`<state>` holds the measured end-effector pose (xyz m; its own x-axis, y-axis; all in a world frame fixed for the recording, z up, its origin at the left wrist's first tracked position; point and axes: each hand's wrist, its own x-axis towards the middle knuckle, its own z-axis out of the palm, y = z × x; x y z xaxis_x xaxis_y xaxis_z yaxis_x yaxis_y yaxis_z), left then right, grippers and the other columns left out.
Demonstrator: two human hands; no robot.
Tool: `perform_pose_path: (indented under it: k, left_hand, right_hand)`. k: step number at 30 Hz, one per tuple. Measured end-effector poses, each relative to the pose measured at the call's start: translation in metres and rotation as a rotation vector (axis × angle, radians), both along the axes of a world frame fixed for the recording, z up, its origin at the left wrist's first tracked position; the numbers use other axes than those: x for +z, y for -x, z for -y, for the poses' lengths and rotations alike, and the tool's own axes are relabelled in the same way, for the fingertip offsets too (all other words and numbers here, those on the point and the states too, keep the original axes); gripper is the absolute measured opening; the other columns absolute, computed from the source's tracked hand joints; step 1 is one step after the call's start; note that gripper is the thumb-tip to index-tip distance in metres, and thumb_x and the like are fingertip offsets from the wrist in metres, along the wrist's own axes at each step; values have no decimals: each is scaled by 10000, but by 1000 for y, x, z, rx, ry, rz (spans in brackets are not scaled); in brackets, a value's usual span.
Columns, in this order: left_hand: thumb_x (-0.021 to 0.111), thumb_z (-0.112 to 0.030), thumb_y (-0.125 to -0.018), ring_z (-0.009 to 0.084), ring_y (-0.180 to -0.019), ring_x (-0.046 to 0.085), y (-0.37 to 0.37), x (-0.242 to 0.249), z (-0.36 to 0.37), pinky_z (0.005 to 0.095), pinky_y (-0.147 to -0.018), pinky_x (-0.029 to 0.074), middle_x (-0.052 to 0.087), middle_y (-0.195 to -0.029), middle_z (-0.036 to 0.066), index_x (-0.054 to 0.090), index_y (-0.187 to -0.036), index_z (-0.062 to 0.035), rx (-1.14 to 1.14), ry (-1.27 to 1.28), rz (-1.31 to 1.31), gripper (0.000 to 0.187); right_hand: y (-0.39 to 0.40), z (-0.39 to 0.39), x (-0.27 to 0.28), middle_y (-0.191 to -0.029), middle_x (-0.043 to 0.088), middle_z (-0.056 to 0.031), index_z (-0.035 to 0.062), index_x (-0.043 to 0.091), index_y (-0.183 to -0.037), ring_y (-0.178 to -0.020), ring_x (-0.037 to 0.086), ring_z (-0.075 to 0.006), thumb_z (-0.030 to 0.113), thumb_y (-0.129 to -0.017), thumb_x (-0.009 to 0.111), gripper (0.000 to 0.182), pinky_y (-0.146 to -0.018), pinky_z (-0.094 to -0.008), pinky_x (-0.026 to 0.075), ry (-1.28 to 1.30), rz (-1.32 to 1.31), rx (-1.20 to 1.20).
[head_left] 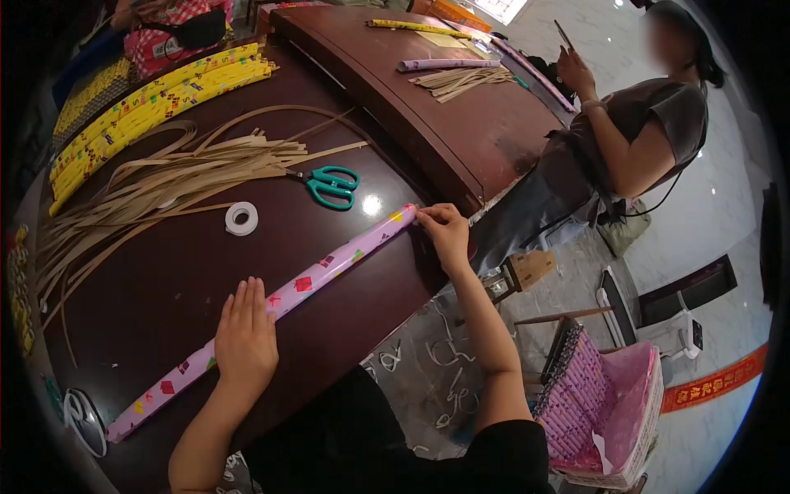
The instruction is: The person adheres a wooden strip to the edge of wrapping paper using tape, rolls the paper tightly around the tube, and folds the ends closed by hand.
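Note:
A long pink patterned roll [304, 284] lies diagonally across the dark table [329, 329]. My left hand [246, 336] rests flat over its lower middle, fingers stretched out and side by side. At the roll's upper right end, my right hand [445, 236] pinches the tip between thumb and fingers. Above the roll are a white tape ring [241, 219] and teal-handled scissors [331, 188], whose blades touch a loose pile of tan strips [222, 162].
Yellow patterned rolls [156, 115] lie at the upper left. A second brown table [444, 123] adjoins behind, holding more rolls and strips. A person [642, 140] stands at the right. A pink-lined basket [634, 412] of rolls stands lower right; white scraps litter the floor.

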<state>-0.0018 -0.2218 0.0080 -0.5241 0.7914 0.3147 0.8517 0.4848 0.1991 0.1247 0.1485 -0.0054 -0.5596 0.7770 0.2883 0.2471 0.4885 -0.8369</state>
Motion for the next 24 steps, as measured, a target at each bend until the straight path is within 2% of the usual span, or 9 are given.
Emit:
perform_pose_path:
  k: [10,12,13,15,18,24]
  left_hand:
    - [497,-155,-967,344,-1317,487,0,-1,0,456,-1116,354,523,-1378,243,448,-1379,85,7,-3,8,479]
    - [497,-157,-967,344,-1316,488,-1,-1,0,455,-1115,354,524,-1376,243,449,-1377,85,9,-5,7,479]
    - [496,-160,-968,343,-1315,489,-1,-1,1,455,-1115,354,526,-1375,242,450,-1376,85,10,-6,5,478]
    - [496,-160,-968,343,-1313,491,0,-2,1,454,-1116,353,528,-1373,242,453,-1374,85,9,-12,0,476]
    - [495,-159,-969,344,-1310,495,0,-2,1,453,-1116,352,530,-1370,243,458,-1371,85,6,-20,0,472]
    - [488,-156,-970,345,-1308,495,0,-1,1,456,-1116,351,530,-1369,246,458,-1371,85,4,-17,2,469]
  right_hand:
    - [6,0,7,-1005,595,-40,-20,742,-890,-873,601,-119,92,-838,749,124,-786,-233,461,243,-39,9]
    - [5,-4,4,-973,625,-54,-14,742,-875,-895,603,-131,100,-828,755,125,-774,-252,462,40,-3,21]
    - [5,-6,1,-973,625,-54,-14,742,-875,-895,603,-131,100,-828,755,125,-774,-252,462,40,-2,22]
    - [5,-5,0,-904,659,-66,-12,743,-864,-900,608,-138,110,-821,757,130,-771,-265,462,-203,43,0]
    - [5,5,5,-855,684,-71,-12,744,-856,-855,623,-137,115,-823,752,131,-764,-265,467,-296,63,-61]
    - [7,4,-5,-831,696,-69,1,751,-857,-800,640,-143,128,-822,754,132,-759,-266,478,-93,-17,-84]
